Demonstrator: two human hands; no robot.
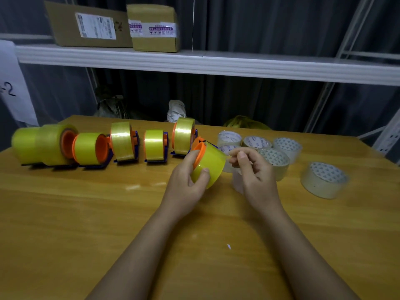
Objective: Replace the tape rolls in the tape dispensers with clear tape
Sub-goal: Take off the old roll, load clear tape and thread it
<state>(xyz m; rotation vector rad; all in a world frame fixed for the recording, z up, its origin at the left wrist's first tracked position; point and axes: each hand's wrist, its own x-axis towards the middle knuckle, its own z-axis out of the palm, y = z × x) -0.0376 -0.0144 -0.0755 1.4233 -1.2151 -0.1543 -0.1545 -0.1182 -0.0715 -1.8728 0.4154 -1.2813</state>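
Holding the yellow roll (208, 167) above the worktop (86, 213), the left hand (186, 182) curls its fingers around it so the right hand (255, 172), at 3 o'clock, can pinch the tape end, with clear rolls (324, 178) waiting nearby.

Held dispenser (202, 148): body mostly hidden behind yellow roll (208, 167) and left hand (186, 180)
Clear rolls (257, 142): core print too small to read
Box labels (95, 26): text blurred
Paper sheet (10, 87): cut off by left edge
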